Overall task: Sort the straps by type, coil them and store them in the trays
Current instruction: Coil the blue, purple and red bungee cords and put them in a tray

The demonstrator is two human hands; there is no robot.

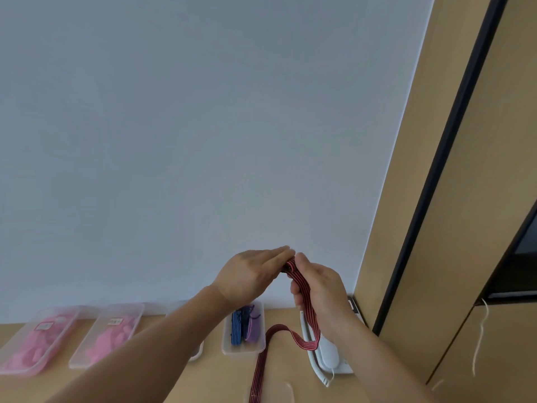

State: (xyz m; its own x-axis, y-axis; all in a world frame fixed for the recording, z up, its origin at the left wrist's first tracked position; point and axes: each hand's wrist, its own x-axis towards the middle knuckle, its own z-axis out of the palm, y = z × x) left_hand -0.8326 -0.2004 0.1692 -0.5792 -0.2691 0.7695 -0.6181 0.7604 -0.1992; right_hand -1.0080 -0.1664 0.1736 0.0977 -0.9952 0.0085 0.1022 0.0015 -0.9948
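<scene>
Above the tray (243, 353) holding the coiled straps (242, 328), the left hand (252, 274) lays near-straight fingers over the top end of the red striped strap (302, 285); its thumb is hidden, so a pinch cannot be confirmed. Up and right of the tray, the right hand (318, 289) is closed round the strap, which drops to the desk (215, 379) just right of the tray. Recommended: anchor the end firmly and wind flat, untwisted turns, feeding slack evenly through the right hand.

Soft even daylight, wide-angle edge distortion.
</scene>
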